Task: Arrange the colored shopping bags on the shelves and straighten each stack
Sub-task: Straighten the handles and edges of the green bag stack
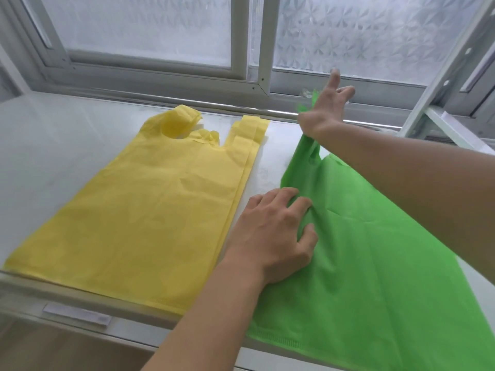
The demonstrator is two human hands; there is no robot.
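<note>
A flat stack of yellow shopping bags [150,215] lies on the white shelf [53,145], handles toward the window. To its right lies a stack of green shopping bags [375,277], wrinkled near its left edge. My left hand [276,234] rests on that left edge with curled fingers bunching the green fabric. My right hand [325,111] is stretched to the far end and holds a green handle, with its index finger and others sticking out toward the window.
A frosted sliding window [160,36] with a grey frame runs behind the shelf. A slotted metal upright [452,70] stands at the right. A small label strip [77,314] sits on the shelf's front edge.
</note>
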